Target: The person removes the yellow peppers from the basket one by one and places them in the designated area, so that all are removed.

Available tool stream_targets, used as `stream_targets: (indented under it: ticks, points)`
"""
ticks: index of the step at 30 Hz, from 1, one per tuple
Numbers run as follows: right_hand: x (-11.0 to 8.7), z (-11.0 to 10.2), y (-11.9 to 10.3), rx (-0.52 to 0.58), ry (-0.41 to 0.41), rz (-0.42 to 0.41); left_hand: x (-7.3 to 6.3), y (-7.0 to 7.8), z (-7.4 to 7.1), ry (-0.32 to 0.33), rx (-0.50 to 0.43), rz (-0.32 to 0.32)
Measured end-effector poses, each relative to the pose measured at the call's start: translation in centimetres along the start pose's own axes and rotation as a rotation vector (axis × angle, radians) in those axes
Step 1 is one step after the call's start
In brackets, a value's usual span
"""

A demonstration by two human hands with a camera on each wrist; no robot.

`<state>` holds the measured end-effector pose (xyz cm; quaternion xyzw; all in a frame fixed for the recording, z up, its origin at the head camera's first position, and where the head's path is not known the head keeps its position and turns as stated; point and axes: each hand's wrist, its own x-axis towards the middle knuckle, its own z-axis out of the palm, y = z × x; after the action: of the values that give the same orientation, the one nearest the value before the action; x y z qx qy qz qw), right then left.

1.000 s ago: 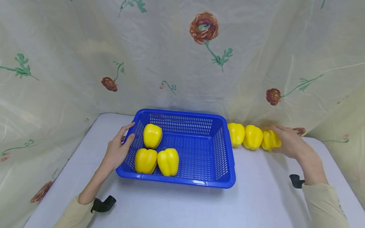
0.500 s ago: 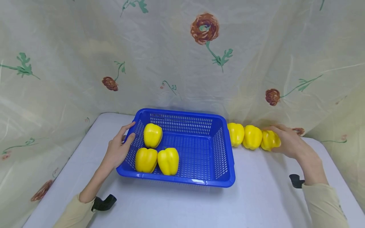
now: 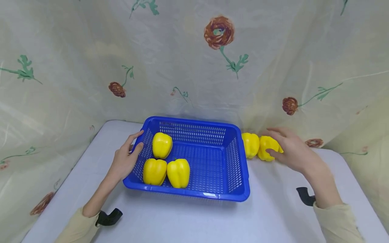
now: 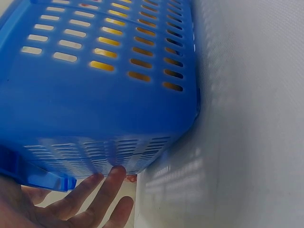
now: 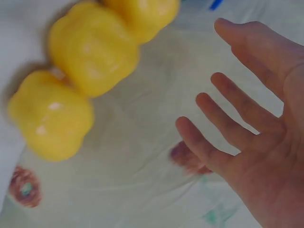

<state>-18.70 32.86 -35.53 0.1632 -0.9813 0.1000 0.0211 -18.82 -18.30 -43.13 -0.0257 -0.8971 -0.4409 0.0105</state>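
A blue plastic basket [image 3: 182, 192] stands on the table with three yellow bell peppers inside, among them one bell pepper [image 3: 162, 145] at the back left. At its left rim, my left hand [image 3: 126, 162] holds on, thumb over the edge and fingers [image 4: 107, 190] along the outer wall. To the right, three more bell peppers [image 3: 250, 145] sit in a row. Above this row is my right hand [image 3: 293, 152], fingers apart and nothing in them. It mostly covers the rightmost bell pepper [image 5: 52, 116] in the head view; the right wrist view shows that one apart from the palm.
A white tabletop [image 3: 170, 219] lies under everything. Behind and at both sides hangs a pale curtain [image 3: 170, 60] with printed flowers, close to the basket's back and the pepper row. Black wrist mounts [image 3: 109, 217] stick out at both wrists.
My right hand has come off the rightmost bell pepper and shifted left, up over the row, with its fingers spreading. The left hand keeps its place on the basket.
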Motion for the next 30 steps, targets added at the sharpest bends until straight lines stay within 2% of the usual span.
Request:
stream_targets:
  ticks: [6, 9, 13, 18, 26, 30]
  points:
    - [0.1, -0.4, -4.9, -0.004, 0.001, -0.086, -0.1, 0.1, 0.0, -0.006, 0.004, -0.010]
    - [0.7, -0.2, -6.4, -0.004, 0.009, -0.171, 0.0, 0.1, 0.1, -0.005, 0.007, -0.010]
    - [1.9, 0.3, -7.9, -0.006, -0.023, -0.263, 0.1, 0.1, 0.2, -0.009, 0.010, -0.017]
    - [3.3, 0.6, -10.0, -0.007, -0.081, -0.336, 0.1, 0.2, 0.0, -0.019, 0.013, -0.021]
    - [5.7, 1.1, -15.7, -0.008, -0.182, -0.503, 0.0, 0.3, -0.2, -0.009, 0.021, -0.011]
    - [6.7, 2.2, -17.9, -0.013, -0.279, -0.548, 0.0, 0.2, -0.1, -0.011, 0.011, -0.012]
